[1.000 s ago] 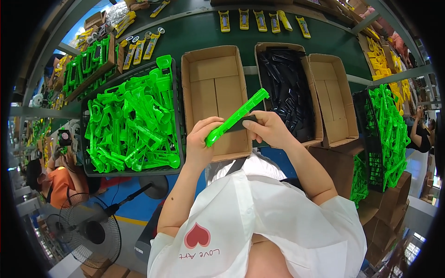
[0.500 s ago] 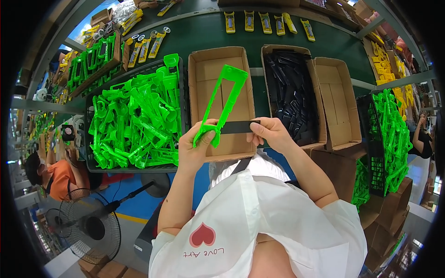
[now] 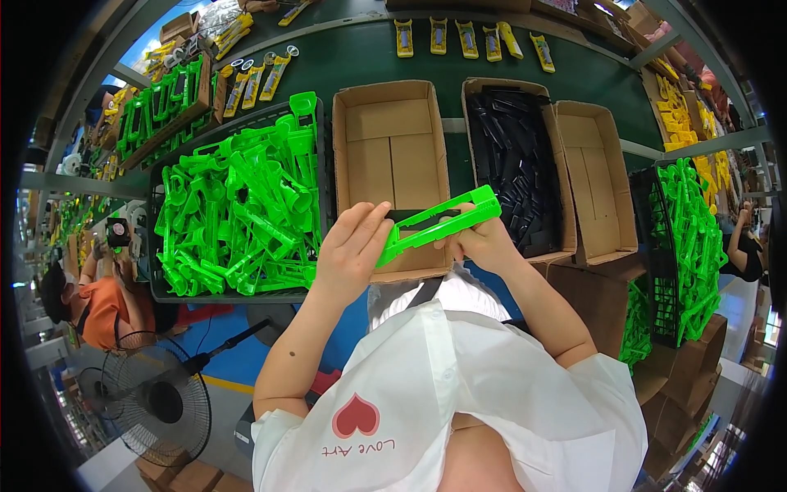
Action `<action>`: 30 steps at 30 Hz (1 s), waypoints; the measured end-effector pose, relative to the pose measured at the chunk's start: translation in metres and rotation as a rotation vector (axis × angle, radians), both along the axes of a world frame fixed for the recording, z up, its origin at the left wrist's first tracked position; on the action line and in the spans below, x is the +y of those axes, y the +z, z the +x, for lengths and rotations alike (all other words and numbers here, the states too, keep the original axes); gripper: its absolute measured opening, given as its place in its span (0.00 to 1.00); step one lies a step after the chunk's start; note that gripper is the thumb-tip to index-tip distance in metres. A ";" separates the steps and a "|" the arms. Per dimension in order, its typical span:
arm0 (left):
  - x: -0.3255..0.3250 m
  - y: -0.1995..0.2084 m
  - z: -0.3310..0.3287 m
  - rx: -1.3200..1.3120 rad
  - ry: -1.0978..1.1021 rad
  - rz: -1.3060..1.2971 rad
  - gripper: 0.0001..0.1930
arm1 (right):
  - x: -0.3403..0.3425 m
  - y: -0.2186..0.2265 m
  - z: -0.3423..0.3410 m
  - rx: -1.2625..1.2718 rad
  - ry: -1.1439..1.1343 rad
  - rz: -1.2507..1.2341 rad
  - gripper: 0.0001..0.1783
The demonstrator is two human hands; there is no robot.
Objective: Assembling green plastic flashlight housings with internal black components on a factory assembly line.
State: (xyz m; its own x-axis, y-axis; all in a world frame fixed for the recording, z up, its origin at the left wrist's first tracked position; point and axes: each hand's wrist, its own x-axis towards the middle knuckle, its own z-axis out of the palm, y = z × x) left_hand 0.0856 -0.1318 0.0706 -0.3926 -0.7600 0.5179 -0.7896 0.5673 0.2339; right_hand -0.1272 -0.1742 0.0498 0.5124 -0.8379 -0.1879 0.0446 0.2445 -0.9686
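Over the near end of an open carton, a bright green plastic frame [image 3: 449, 228] with a long rectangular opening lies almost level, its far end tilted up to the right. My left hand [image 3: 354, 250] is closed around the frame's left end, which its fingers partly cover. A flat black plastic strip [image 3: 402, 216] shows behind and through the frame's opening. My right hand [image 3: 485, 243] is closed at the strip's right end, under the frame; its fingertips are partly hidden by the green plastic.
A black crate [image 3: 324, 172] piled with green frames [image 3: 238, 213] stands left. The cardboard carton [image 3: 389, 85] is beside it, then one of black parts [image 3: 512, 156], then another carton [image 3: 597, 176]. Yellow units [image 3: 467, 39] line the green table. A fan [image 3: 164, 402] and a co-worker [image 3: 115, 307] are at left.
The green frame has swung down from upright to nearly level, toward the right, and now lies over the black strip. My left hand has turned with it; my right hand has stayed near the strip's end.
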 end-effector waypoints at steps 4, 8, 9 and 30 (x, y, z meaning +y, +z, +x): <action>0.001 -0.005 -0.001 -0.126 0.007 -0.113 0.14 | 0.003 -0.006 0.008 0.043 -0.044 0.013 0.08; 0.000 -0.007 0.004 -0.159 -0.040 -0.087 0.15 | 0.007 -0.013 0.009 0.124 -0.091 0.130 0.07; 0.000 -0.004 0.005 -0.128 -0.074 -0.104 0.15 | 0.008 -0.014 0.008 0.169 -0.084 0.120 0.08; 0.014 -0.020 0.028 1.308 0.115 1.087 0.11 | -0.002 0.033 0.005 0.276 0.101 -0.008 0.10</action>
State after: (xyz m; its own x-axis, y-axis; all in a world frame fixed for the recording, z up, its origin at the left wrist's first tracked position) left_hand 0.1139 -0.1179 0.0510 -0.0801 -0.9469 -0.3115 0.2079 -0.3215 0.9238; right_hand -0.1223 -0.1758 0.0826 0.5240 -0.7872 -0.3251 -0.2446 0.2265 -0.9428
